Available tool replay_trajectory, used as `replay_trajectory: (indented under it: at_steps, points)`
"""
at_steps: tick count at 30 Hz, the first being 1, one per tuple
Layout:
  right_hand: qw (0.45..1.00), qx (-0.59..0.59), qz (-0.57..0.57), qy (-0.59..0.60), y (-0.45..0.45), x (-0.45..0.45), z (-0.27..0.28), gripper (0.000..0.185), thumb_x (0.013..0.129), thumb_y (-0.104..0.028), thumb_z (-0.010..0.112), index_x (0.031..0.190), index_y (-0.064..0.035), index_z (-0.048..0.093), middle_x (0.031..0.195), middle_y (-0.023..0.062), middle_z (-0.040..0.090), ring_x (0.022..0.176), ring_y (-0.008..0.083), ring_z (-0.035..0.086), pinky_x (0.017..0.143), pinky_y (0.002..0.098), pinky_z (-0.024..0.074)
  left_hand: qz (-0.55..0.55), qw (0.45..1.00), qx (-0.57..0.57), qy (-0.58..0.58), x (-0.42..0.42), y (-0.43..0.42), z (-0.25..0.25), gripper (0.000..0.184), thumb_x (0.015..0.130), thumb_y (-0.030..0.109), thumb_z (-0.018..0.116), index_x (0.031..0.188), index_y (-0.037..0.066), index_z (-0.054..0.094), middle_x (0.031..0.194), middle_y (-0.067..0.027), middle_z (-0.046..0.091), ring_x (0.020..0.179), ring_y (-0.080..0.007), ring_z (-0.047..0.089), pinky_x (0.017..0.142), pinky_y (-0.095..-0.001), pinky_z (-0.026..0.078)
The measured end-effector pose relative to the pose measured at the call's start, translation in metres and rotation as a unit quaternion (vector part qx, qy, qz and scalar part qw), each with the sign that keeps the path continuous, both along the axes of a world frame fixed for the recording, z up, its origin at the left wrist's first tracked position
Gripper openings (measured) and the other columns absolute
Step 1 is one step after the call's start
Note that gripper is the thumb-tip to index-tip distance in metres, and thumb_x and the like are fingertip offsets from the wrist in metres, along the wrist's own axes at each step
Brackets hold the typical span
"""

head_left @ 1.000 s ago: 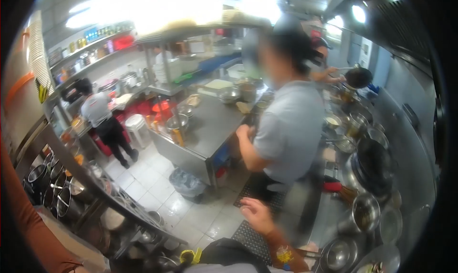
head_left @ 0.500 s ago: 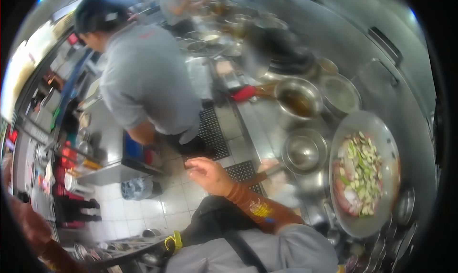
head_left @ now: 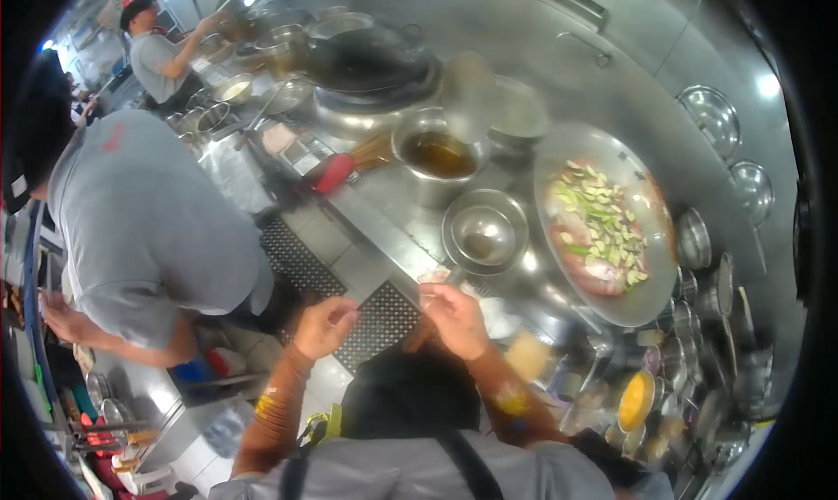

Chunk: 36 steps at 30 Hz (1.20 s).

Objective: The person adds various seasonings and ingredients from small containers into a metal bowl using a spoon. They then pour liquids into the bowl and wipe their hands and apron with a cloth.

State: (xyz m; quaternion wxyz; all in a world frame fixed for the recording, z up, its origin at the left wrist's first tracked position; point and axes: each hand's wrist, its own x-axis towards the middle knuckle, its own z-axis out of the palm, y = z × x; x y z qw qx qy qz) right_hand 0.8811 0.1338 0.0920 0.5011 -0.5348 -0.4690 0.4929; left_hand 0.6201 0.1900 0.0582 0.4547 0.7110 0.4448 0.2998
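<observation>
My left hand (head_left: 327, 327) is held over the floor mat, its fingers loosely curled, a gap before the thumb and nothing visible in it. To its right, my right hand (head_left: 456, 319) has bent fingers drawn together at the counter's edge. It overlaps the wooden handle (head_left: 421, 332) of a ladle-like metal bowl (head_left: 484, 232); whether it touches that handle is hidden. Right of this bowl sits a large wok (head_left: 650, 301) holding sliced green and pale vegetables (head_left: 602, 216) with pinkish pieces.
A pot (head_left: 435, 161) of brown liquid and a red-handled utensil (head_left: 333, 173) stand beyond. A black wok (head_left: 371, 59) sits on a burner. One co-worker (head_left: 157, 220) stands close on the left, another (head_left: 159, 63) farther back. Several metal containers crowd the right, including one with yellow contents (head_left: 636, 400).
The view has turned right. My left hand has come in from the far left edge beside my right hand, whose fingers are now more bent. The nearby co-worker appears farther left.
</observation>
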Motion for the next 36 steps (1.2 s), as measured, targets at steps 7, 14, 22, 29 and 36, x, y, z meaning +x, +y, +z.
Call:
replay_trajectory:
  at_steps: [7,14,22,29,36]
  points:
    - [0.988,0.029,-0.150,-0.026,0.051,0.059,0.058,0.026,0.090,-0.007,0.059,0.114,0.0033,0.060,0.095,0.0076,0.066,0.080,0.0122,0.062,0.072,0.0241,0.0513,-0.027,0.995,-0.039,-0.085,0.002,0.019,-0.022,0.020,0.088,0.009,0.064,0.105,-0.001,0.063,0.088,-0.0056,0.067,0.079,-0.0090,0.061,0.072,-0.0235,0.050]
    - [0.980,0.101,-0.173,-0.012,0.098,0.079,0.127,0.020,0.090,-0.003,0.059,0.109,0.0029,0.060,0.093,0.0072,0.065,0.075,0.0129,0.062,0.067,0.0249,0.0517,0.031,0.994,-0.044,-0.090,-0.007,0.013,-0.022,0.018,0.088,0.007,0.065,0.103,-0.003,0.062,0.086,-0.0041,0.066,0.078,-0.0074,0.059,0.071,-0.0223,0.049]
    - [0.963,0.007,-0.268,0.035,-0.036,0.077,0.068,0.019,0.088,-0.003,0.061,0.106,0.0033,0.061,0.086,0.0058,0.065,0.072,0.0128,0.062,0.067,0.0256,0.0516,-0.097,0.975,-0.145,-0.134,0.033,-0.006,-0.055,0.020,0.090,0.007,0.062,0.107,-0.003,0.061,0.093,-0.0089,0.067,0.086,-0.0141,0.064,0.078,-0.0275,0.051]
    - [0.869,0.051,-0.491,0.036,-0.197,0.131,0.074,0.019,0.087,-0.006,0.064,0.104,0.0014,0.063,0.085,0.0053,0.065,0.067,0.0115,0.062,0.063,0.0247,0.0518,-0.368,0.926,-0.016,-0.079,0.141,-0.054,0.008,0.019,0.089,0.007,0.063,0.106,-0.001,0.060,0.088,-0.0076,0.067,0.078,-0.0118,0.063,0.070,-0.0260,0.052]
    - [0.808,0.149,-0.568,0.048,-0.311,0.165,0.074,0.019,0.089,-0.007,0.061,0.106,0.0014,0.061,0.089,0.0073,0.065,0.070,0.0118,0.062,0.066,0.0250,0.0516,-0.615,0.787,0.047,0.016,0.273,-0.175,-0.051,0.027,0.088,0.024,0.061,0.107,0.005,0.061,0.089,-0.0125,0.068,0.084,-0.0245,0.067,0.073,-0.0361,0.053]
